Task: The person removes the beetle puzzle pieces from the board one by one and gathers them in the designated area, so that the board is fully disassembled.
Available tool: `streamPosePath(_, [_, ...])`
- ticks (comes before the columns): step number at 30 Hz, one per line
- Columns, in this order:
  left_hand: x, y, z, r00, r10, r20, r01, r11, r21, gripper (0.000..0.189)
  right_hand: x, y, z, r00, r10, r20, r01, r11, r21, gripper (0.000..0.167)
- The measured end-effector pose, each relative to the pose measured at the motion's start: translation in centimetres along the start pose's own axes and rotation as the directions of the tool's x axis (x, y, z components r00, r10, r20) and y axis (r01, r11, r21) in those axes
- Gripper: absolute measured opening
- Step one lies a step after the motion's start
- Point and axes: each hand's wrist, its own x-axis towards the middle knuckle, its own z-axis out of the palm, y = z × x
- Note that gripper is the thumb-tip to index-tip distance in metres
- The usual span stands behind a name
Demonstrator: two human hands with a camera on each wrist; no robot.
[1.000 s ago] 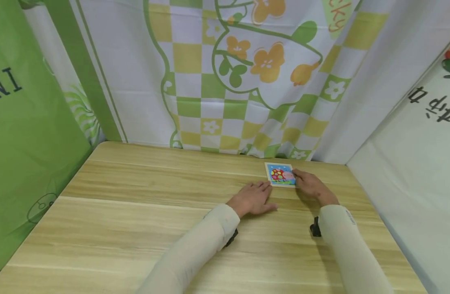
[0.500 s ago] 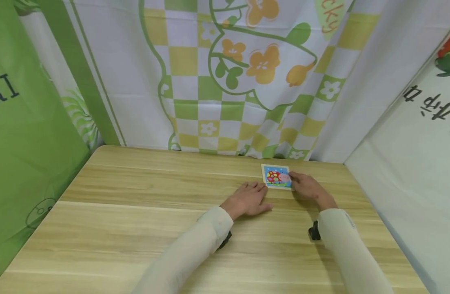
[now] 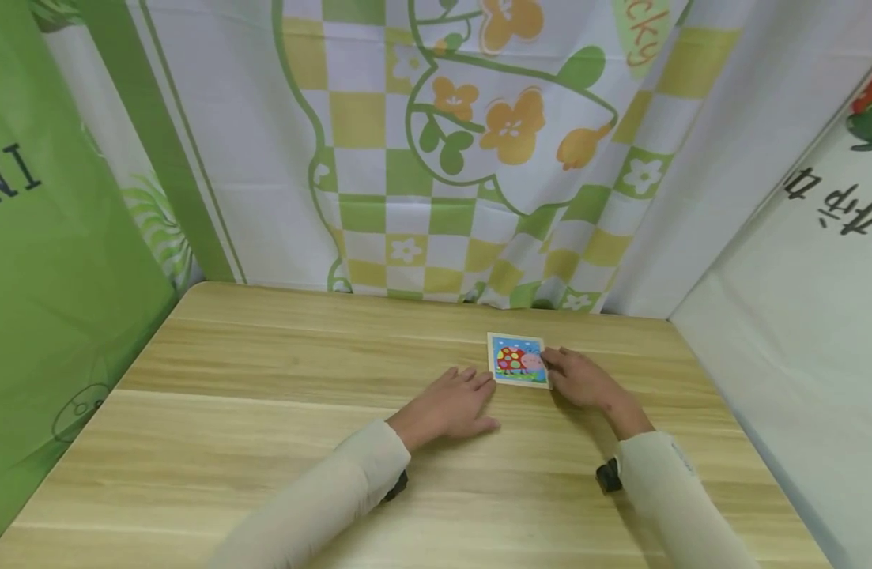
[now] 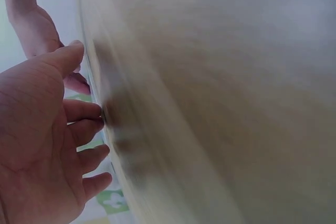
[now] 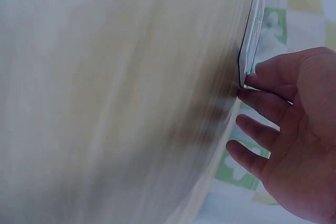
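A square ladybug picture board point(image 3: 519, 360) with a pale rim lies near the table's far edge, right of the middle. My right hand point(image 3: 585, 381) pinches its right side between thumb and fingers. Seen nearly edge-on in the right wrist view, the thin board point(image 5: 249, 51) meets the fingertips of the right hand point(image 5: 294, 114). My left hand point(image 3: 453, 403) rests on the table with its fingers extended, fingertips close by the board's lower left corner. In the left wrist view the left hand point(image 4: 47, 135) has loosely straight fingers and holds nothing; the board is not visible there.
The wood-grain table point(image 3: 265, 442) has a rounded far left corner. A patterned curtain point(image 3: 436, 158) hangs right behind it. A green cloth point(image 3: 66, 276) borders the left side and a white printed cloth point(image 3: 820, 340) the right.
The picture board has slid toward me and to the left, with the right hand moving along at its side. My left hand has drawn back the same way, fingers still extended.
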Motion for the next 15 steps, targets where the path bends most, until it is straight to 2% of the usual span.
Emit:
streamPosePath(6, [-2.4, -0.5, 0.0, 1.0, -0.004, 0.006, 0.004, 1.0, -0.022, 0.076, -0.2, -1.7, 0.4, 0.998, -0.057, -0.006, 0.057, 0.998, -0.015, 0.042])
streamPosePath(15, [-6.3, -1.4, -1.0, 0.998, -0.008, 0.067, 0.011, 0.999, -0.033, 0.074, -0.6, -4.3, 1.3, 0.992, -0.122, 0.026, 0.123, 0.992, -0.038, 0.039])
